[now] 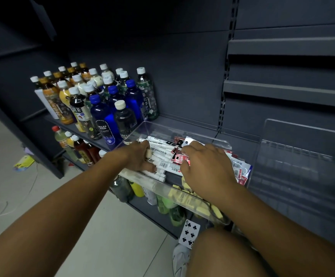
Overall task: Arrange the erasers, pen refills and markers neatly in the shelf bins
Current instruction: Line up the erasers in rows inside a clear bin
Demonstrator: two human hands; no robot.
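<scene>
On a dark shelf [182, 120], a clear bin [182, 193] holds white markers [160, 154]; the left hand [137, 156] curls on them, the right hand [206, 166] lies spread flat, grasp unclear.

A dark shelf [184, 124] across the middle of the frame carries bottles [102, 100] at left and a clear bin [162, 188] at centre.

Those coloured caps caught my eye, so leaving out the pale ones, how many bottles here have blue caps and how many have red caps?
Blue-capped bottles: 3
Red-capped bottle: 1
Total: 4
</scene>
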